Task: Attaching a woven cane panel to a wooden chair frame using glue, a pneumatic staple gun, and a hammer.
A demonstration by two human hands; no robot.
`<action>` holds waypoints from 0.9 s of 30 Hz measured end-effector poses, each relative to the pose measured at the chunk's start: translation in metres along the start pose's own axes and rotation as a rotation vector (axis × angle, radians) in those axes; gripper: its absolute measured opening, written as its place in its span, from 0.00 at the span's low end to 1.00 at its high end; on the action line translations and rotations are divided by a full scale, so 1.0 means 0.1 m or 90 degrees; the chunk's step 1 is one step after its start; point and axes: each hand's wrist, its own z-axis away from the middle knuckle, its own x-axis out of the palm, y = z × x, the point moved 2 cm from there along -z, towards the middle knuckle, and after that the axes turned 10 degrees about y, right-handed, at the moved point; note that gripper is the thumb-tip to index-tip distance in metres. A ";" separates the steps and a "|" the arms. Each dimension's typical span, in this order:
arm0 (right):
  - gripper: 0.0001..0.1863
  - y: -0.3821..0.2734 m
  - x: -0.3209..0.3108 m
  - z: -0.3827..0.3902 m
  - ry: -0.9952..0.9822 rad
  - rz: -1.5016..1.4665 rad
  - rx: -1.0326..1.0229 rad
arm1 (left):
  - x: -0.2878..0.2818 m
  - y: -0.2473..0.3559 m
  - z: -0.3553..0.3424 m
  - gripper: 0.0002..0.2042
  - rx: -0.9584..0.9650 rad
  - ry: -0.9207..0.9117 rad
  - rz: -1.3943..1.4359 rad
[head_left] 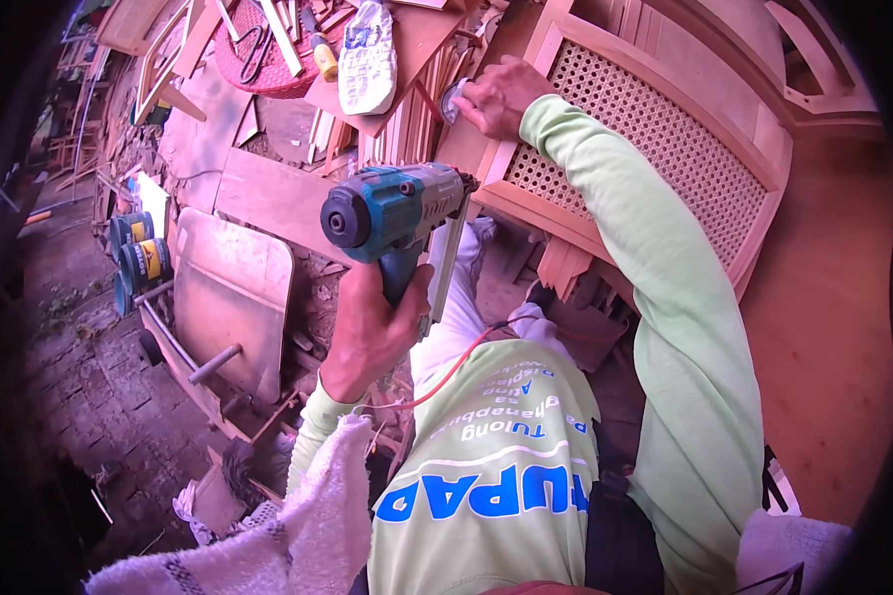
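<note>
My left hand grips a teal and grey pneumatic nail gun by its handle, holding it upright above my lap, with a thin red hose below. My right hand reaches forward, fingers curled around a small pale, shiny object that I cannot make out, at the left edge of a wooden framed panel with woven cane mesh. My right forearm crosses the panel's near side.
A board bears a white cloth item and yellow-handled tool, beside a red basket of tools and wood pieces. Cans and a low board with metal tubes lie left; a brown wooden surface is right.
</note>
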 end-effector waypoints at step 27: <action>0.27 0.08 0.04 0.03 -0.022 -0.101 0.078 | 0.50 0.26 -0.13 0.16 0.222 -0.026 -0.261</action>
